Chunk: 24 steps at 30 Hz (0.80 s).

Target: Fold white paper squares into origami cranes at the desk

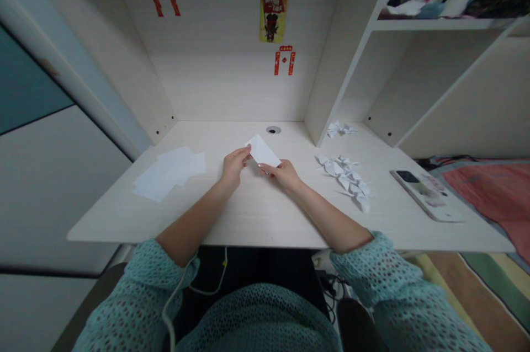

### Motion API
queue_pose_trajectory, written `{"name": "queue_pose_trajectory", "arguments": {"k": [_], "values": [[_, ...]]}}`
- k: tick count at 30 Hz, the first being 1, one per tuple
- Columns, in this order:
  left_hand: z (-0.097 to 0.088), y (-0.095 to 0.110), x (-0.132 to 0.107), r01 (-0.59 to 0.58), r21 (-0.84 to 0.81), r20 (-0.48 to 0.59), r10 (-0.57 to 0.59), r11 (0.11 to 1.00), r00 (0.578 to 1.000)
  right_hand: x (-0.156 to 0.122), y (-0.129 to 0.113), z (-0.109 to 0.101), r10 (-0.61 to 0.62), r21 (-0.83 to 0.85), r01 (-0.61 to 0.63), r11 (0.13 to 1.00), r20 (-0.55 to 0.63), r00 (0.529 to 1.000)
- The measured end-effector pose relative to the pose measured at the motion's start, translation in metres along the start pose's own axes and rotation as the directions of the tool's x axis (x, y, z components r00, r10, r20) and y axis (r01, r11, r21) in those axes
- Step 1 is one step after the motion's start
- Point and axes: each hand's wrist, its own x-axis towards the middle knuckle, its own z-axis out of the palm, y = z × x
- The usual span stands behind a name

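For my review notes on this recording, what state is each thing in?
Held paper: between both hands, exact folds unclear
Left hand: grip closed on the paper
Right hand: grip closed on the paper
Loose sheets: flat, overlapping
Folded papers: in two groups
Phone: lying back up
Yellow sticker: stuck to the back panel

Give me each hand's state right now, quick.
Left hand: holding the white paper by its left corner.
Right hand: holding the white paper's lower edge.

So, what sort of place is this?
Probably a bedroom or dorm study corner: a built-in desk, a shelf above its right side, and what looks like striped bedding beside it.
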Motion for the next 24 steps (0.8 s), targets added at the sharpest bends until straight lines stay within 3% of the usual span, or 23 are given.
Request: {"name": "queue_pose_trajectory", "arguments": {"k": [4, 14, 24], "values": [[-0.001, 0.000, 0.002, 0.021, -0.037, -0.045, -0.023, 0.999, 0.999, 0.000, 0.002, 0.000, 0.001, -0.037, -0.001, 0.999, 0.011, 1.000], [0.004, -0.004, -0.003, -0.027, -0.140, -0.023, 0.024, 0.990, 0.999, 0.006, 0.011, 0.000, -0.009, -0.063, 0.010, 0.998, 0.013, 1.000], [0.002, -0.003, -0.002, -0.070, -0.108, -0.054, 0.064, 0.992, 0.996, 0.004, 0.010, 0.000, -0.016, -0.035, 0.017, 0.999, 0.040, 0.999]]}}
